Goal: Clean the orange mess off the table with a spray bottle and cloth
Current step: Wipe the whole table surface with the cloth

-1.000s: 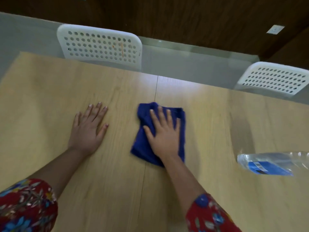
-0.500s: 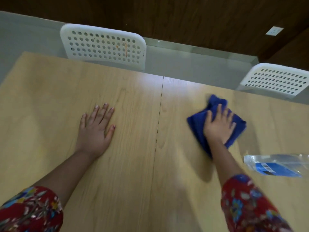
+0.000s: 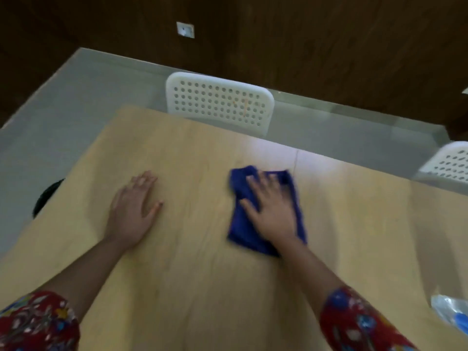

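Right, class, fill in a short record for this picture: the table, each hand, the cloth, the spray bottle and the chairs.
table: light wood
left hand: flat on the table, fingers straight, holding nothing
blue cloth: folded, lying on the table, motion-blurred
right hand: flat on the blue cloth, pressing it down
spray bottle: right edge of view, partly cut off
white chairs: two, perforated backs, beyond the far edge

Flat left hand (image 3: 133, 211); flat right hand (image 3: 272, 214)

No writing can be read here. The spray bottle (image 3: 453, 314), lying on the right of the table (image 3: 190, 287), bears a blue label (image 3: 459, 321) too blurred to make out.
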